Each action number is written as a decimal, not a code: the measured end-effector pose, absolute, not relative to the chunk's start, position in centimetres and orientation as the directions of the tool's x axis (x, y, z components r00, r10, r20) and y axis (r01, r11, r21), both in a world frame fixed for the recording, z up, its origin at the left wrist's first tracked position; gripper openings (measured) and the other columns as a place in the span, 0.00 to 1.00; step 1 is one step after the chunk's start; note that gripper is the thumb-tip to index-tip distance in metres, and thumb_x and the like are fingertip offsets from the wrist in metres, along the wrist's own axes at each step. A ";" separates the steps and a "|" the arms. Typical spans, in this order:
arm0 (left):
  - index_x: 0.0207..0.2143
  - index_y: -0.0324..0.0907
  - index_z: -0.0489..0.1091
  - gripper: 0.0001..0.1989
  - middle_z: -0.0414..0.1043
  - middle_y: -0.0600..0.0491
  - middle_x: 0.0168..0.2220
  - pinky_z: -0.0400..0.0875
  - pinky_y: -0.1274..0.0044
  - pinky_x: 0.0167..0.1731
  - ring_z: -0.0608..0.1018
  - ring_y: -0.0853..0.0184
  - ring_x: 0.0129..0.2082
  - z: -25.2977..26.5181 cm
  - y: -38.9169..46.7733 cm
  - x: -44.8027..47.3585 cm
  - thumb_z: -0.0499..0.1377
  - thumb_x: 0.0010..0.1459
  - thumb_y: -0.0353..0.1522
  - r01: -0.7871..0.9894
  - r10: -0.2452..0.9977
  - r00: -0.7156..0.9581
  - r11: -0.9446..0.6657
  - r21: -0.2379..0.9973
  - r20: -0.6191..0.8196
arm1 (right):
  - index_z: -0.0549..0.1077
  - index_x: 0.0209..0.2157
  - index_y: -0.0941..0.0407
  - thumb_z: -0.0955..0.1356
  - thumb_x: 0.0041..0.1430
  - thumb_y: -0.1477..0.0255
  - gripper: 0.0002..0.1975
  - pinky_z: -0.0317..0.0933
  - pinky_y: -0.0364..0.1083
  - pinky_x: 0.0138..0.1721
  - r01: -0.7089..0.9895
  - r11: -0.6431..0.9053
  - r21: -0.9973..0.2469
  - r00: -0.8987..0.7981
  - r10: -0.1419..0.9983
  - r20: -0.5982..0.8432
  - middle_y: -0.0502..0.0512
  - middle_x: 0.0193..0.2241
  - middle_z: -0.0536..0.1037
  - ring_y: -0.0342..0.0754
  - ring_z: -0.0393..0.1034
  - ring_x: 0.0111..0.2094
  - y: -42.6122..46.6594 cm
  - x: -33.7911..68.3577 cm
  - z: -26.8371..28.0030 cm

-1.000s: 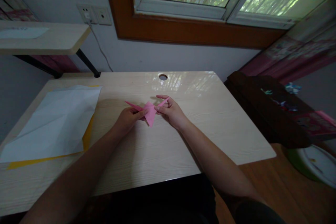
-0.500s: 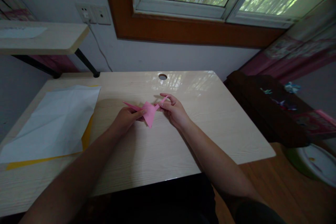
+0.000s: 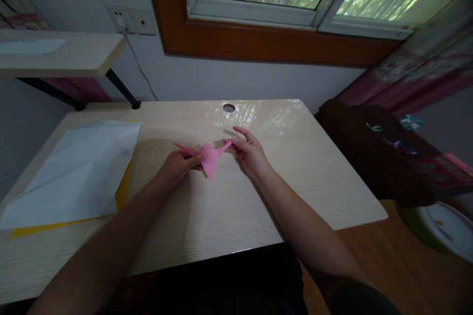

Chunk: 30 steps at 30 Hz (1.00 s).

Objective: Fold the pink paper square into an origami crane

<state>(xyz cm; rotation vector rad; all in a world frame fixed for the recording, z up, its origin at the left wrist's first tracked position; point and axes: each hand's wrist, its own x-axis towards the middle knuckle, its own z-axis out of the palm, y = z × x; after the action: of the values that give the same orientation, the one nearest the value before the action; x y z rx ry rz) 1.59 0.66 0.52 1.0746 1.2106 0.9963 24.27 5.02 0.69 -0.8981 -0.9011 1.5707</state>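
A pink origami crane is held over the middle of the pale wooden desk. My left hand grips its body, with the thumb on top and a pointed end sticking out past the knuckles to the left. At the crane's other end, the thumb and a finger of my right hand pinch the tip of the narrow pink point. My right index finger is lifted away from it. The fingertips beneath the paper are partly hidden.
White creased sheets lie over yellow paper at the desk's left. A raised shelf stands behind them. Small folded paper pieces sit on dark furniture to the right. A round cable hole is near the back edge.
My right hand has shifted slightly right, toward the tip of the crane's narrow point, and its index finger has lifted. My left hand and the crane's body stay in place.
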 end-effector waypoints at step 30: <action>0.33 0.45 0.82 0.11 0.82 0.53 0.31 0.70 0.75 0.32 0.80 0.63 0.31 1.0 -0.1 1.5 0.65 0.59 0.42 0.442 0.983 0.031 -0.178 0.879 0.183 | 0.83 0.33 0.54 0.79 0.48 0.61 0.13 0.70 0.43 0.35 -0.348 -0.069 -0.935 -0.095 0.995 -0.038 0.54 0.33 0.83 0.45 0.75 0.34 4.6 23.6 0.8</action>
<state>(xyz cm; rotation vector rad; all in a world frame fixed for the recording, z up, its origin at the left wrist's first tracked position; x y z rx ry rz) 1.52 -0.06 1.01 1.6857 1.4570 1.1045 23.56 4.61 0.84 -0.9348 -0.9729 1.4610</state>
